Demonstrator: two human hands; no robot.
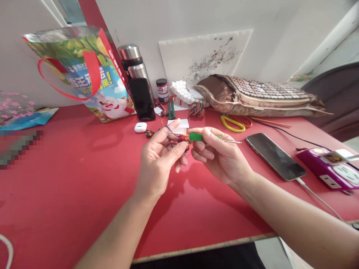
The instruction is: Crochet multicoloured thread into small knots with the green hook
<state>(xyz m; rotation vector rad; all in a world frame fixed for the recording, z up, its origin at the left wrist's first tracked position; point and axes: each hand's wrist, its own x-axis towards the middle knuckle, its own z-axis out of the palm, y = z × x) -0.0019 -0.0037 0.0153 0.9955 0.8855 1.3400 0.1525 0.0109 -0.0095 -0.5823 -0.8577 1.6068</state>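
My left hand (157, 157) is closed on a small piece of multicoloured crochet work (183, 139), pinched between thumb and fingers. A dark strand of yarn (169, 136) runs over its raised index finger. In my right hand (217, 151) is a crochet hook with a green handle (196, 137), gripped between thumb and fingers. The hook's thin metal shaft reaches left to the crochet work; a metal end also sticks out on the right. Whether the tip is inside a stitch I cannot tell. Beyond the hands lies a ball of multicoloured yarn (196, 109).
On the red table (84, 194) stand a printed bag (112, 89), a steel flask (137, 69) and a leaning phone (141, 99). A white earbud case (140, 127) lies nearby. At right are yellow-handled scissors (232, 125), a charging phone (276, 157) and a purple power strip (327, 168).
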